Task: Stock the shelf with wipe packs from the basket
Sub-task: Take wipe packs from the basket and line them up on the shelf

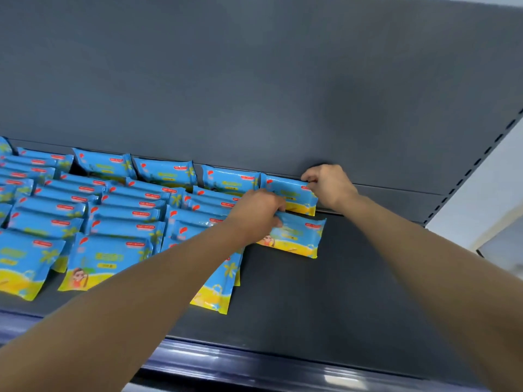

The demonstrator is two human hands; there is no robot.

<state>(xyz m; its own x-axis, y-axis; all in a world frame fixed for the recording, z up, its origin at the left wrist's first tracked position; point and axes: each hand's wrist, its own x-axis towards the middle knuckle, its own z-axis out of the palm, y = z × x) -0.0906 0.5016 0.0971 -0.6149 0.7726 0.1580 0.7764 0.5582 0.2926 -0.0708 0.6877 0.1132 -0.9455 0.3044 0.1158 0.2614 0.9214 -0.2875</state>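
Several blue and yellow wipe packs [119,222] stand in rows on the dark grey shelf [325,301], filling its left and middle. My right hand [329,185] pinches the top right corner of the rearmost pack [288,190] of the rightmost row, upright against the back panel. My left hand [254,215] grips the left end of a second wipe pack [300,236], which stands tilted just in front of the rear one. The basket is out of view.
The shelf's grey back panel [254,80] rises behind the packs. A slotted upright post [478,162] bounds the shelf on the right. A dark blue price rail [226,363] runs along the front edge. Bare shelf surface lies right of the last row.
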